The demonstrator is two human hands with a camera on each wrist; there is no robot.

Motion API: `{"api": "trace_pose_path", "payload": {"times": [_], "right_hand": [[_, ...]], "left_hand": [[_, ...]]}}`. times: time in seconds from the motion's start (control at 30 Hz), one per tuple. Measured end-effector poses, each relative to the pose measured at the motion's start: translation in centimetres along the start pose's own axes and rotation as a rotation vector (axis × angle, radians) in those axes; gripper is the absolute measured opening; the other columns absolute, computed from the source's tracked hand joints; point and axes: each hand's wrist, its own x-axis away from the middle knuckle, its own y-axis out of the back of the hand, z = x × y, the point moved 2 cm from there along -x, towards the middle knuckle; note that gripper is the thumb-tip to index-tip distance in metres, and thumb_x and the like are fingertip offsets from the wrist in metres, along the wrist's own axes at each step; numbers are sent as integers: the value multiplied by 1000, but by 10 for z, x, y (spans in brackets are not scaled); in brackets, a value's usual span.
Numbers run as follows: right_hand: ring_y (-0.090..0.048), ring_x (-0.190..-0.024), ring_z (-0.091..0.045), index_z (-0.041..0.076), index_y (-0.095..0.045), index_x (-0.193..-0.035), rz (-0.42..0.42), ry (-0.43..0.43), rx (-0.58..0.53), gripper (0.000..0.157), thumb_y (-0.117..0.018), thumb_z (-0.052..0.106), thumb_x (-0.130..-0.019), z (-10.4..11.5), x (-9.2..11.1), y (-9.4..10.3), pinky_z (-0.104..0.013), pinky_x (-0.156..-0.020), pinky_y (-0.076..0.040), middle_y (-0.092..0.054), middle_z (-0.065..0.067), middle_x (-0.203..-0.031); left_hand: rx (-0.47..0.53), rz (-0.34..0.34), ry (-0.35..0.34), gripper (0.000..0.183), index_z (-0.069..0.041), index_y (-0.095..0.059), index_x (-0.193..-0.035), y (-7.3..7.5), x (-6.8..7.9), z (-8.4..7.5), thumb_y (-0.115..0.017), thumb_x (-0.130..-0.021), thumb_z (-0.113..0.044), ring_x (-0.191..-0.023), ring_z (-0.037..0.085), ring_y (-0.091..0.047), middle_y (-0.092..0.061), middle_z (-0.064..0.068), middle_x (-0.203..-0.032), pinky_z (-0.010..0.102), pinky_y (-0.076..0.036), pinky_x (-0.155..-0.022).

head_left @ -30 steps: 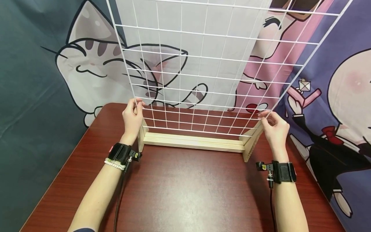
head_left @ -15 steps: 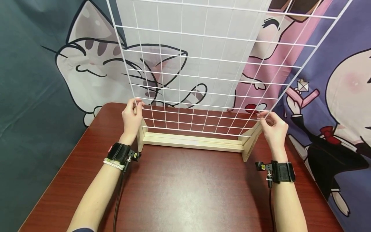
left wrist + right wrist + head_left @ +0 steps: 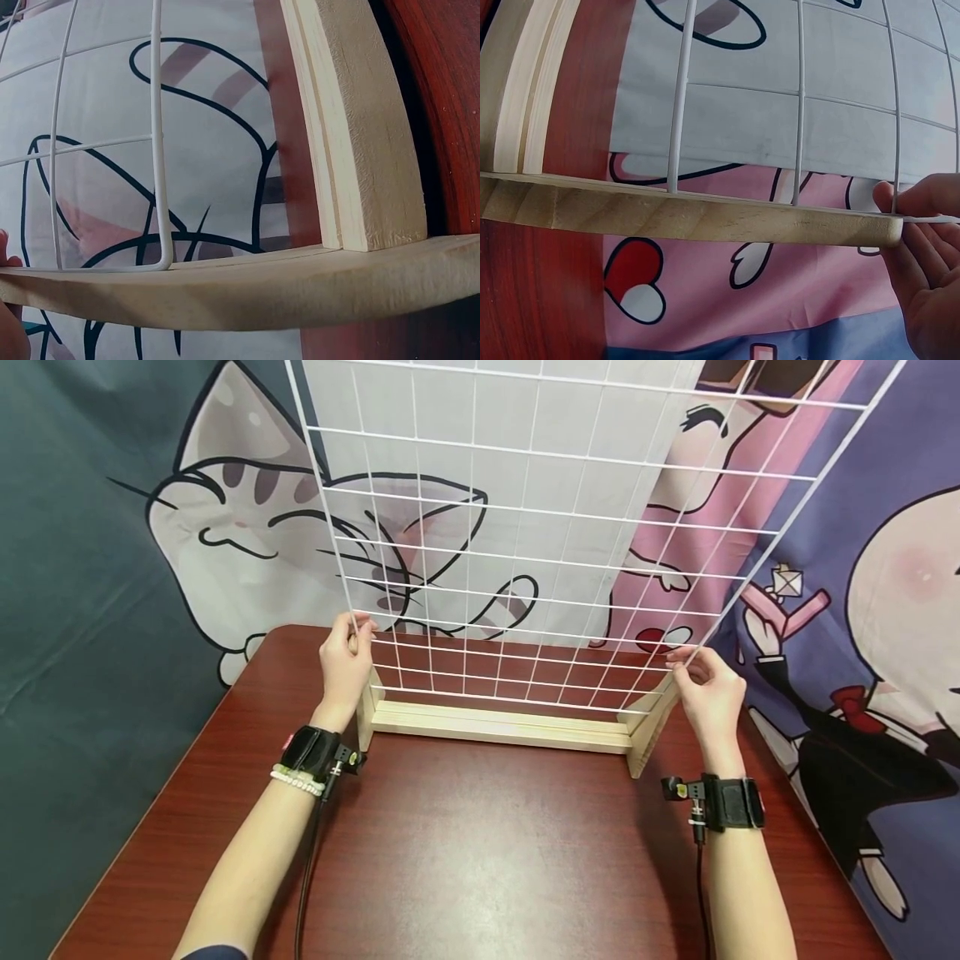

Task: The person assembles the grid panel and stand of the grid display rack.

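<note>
A white wire grid panel (image 3: 515, 557) stands upright between the two end pieces of a pale wooden stand (image 3: 502, 727). My left hand (image 3: 347, 664) pinches the grid's left edge wire near the top of the left end piece (image 3: 225, 296). On the other side my right hand (image 3: 711, 689) pinches the right edge wire by the tip of the right end piece (image 3: 705, 217). Both wrist views show the grid's bottom wire apart from the stand's grooved crossbar (image 3: 367, 150), with its lower corners against the end pieces. The left wrist view shows only a bit of the left hand.
The stand is on a reddish-brown wooden table (image 3: 480, 852). Behind it hangs a cloth with cartoon figures (image 3: 240, 527). Each wrist wears a black strap with a small camera, and a cable (image 3: 306, 877) runs back from the left one.
The upper left edge of the grid has shifted slightly right, and its upper right edge slightly left. Both hands keep their grip, almost still.
</note>
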Motion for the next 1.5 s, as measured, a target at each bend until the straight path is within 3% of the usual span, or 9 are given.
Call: {"api": "trace_pose_path", "payload": {"times": [0.13,0.3,0.4,0.57,0.67,0.93,1.13,1.37,1.5], "right_hand": [[-64,-71,13,-6,-69,-99,7,-6,10,18,-59,-5,-85,5,1,1,-2,-66,-47,-70,17,-82],[-62,-70,15,-10,-67,-99,14,-9,27,18,-57,-8,-84,19,4,1,-2,-66,-46,-72,8,-81],[-62,-70,15,-11,-67,-98,14,0,28,17,-58,-8,-84,25,6,1,-1,-66,-46,-72,7,-81],[-61,-69,17,-14,-65,-97,19,21,10,17,-57,-9,-83,35,7,1,-1,-67,-46,-64,28,-76],[-61,-69,17,-13,-65,-98,14,20,11,17,-56,-10,-83,28,6,1,-2,-68,-47,-58,35,-76],[-63,-70,14,-5,-69,-98,-9,9,43,16,-60,-5,-84,3,1,-2,-1,-67,-47,-74,2,-83],[-62,-70,15,-5,-69,-99,-12,11,51,16,-60,-4,-85,4,1,-2,-1,-67,-46,-74,2,-83],[-61,-72,17,-2,-70,-99,-40,20,76,17,-60,-2,-85,4,4,-4,0,-69,-46,-75,-10,-89],[-60,-73,19,-1,-70,-97,-72,28,104,16,-59,-1,-85,2,5,-5,0,-68,-45,-75,-8,-87]], "left_hand": [[4,2,-1,21,7,-60,-110,-1,0,-2,-55,-98,-9,-81,-15,-55,-71,21,-98,3,-44,-71],[1,0,0,20,8,-60,-109,-2,0,-4,-56,-97,-6,-80,-16,-54,-71,23,-98,2,-43,-69],[-4,3,2,20,8,-59,-110,-1,0,-4,-55,-97,-7,-80,-7,-58,-70,22,-99,3,-43,-70],[-9,3,-24,20,9,-58,-110,-1,-1,-4,-54,-98,-7,-82,29,-67,-70,23,-98,3,-44,-70],[-6,2,-30,20,10,-57,-110,-1,-1,-4,-54,-97,-6,-84,38,-66,-69,24,-98,3,-43,-71],[-30,-3,-23,19,8,-58,-110,-1,-1,-5,-54,-97,-6,-84,34,-67,-70,22,-98,3,-42,-71],[-33,-3,-21,19,8,-58,-109,-1,0,-4,-54,-97,-6,-84,34,-67,-70,22,-98,4,-42,-71],[-13,-7,-13,20,9,-57,-110,-1,0,-3,-53,-98,-7,-85,35,-66,-69,23,-100,4,-43,-72],[-13,-6,-14,20,9,-57,-111,0,2,-3,-52,-98,-7,-86,34,-66,-68,23,-101,5,-43,-73]]}}
